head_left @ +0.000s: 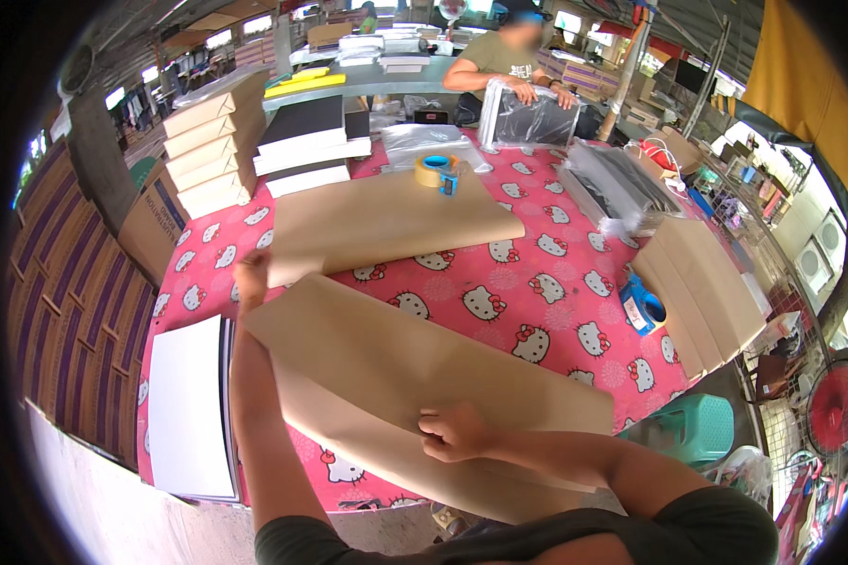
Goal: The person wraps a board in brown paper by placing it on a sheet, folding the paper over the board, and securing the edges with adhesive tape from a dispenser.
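Note:
A large sheet of brown paper (367, 348) lies slantwise across the near part of the table, its long middle edge lifted in a fold. My right hand (454, 433) is closed in a fist on that fold, gripping the paper. Farther off lies other brown paper (377, 212), its front edge slightly curled. My left hand (252, 273) is closed at the left corner of this far paper; its fingertips are partly hidden. The near sheet's left end touches my left forearm. To the left of that forearm rests a stack of white boards (190, 405).
A tape roll in a blue dispenser (438, 174) sits on the far paper, another blue dispenser (641, 306) at right. Wrapped brown packages (212, 151) and black-and-white boards (301, 132) stand far left; more packages (697, 292) right. Opposite, a person holds a plastic-covered board (532, 118).

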Available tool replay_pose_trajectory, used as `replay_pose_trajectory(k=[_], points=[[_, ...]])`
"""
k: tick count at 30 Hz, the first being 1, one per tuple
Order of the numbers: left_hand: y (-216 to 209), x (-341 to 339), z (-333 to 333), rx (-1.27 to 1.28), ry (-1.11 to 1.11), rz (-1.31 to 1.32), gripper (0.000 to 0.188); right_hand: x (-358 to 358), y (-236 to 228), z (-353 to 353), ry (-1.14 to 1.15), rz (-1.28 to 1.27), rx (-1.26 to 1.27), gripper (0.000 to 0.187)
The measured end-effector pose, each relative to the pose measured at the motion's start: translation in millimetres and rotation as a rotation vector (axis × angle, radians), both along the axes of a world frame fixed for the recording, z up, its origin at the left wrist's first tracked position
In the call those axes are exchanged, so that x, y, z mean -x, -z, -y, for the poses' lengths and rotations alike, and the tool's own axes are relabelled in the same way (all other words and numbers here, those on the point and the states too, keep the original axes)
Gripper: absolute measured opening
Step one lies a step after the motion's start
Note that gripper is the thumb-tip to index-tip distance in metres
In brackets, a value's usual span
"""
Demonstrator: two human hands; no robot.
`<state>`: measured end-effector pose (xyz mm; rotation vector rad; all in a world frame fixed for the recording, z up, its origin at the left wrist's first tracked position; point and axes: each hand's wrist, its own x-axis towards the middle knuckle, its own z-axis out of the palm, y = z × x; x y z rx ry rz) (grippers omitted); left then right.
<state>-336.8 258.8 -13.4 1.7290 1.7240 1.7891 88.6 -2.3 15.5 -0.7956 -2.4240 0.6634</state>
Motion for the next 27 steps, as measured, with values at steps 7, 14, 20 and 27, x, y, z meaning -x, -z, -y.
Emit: replay_pose_trajectory(k=[7,14,20,27], points=[[-6,-82,229,-0.149,-0.301,0.406,0.039,-25,-5,-23,0.06,0.194,0.365,0.035],[61,-277,375,0.189,-0.265,0.839,0.05,-124,54,-197,0.365,-0.001,0.219,0.044],[79,-323,335,-0.011,-0.062,1.095,0.06,-107,129,-211,0.54,0.421,0.237,0.058],[18,-323,332,0.089,-0.128,1.135,0.063,-80,29,-171,-0.014,-0.169,1.186,0.06]])
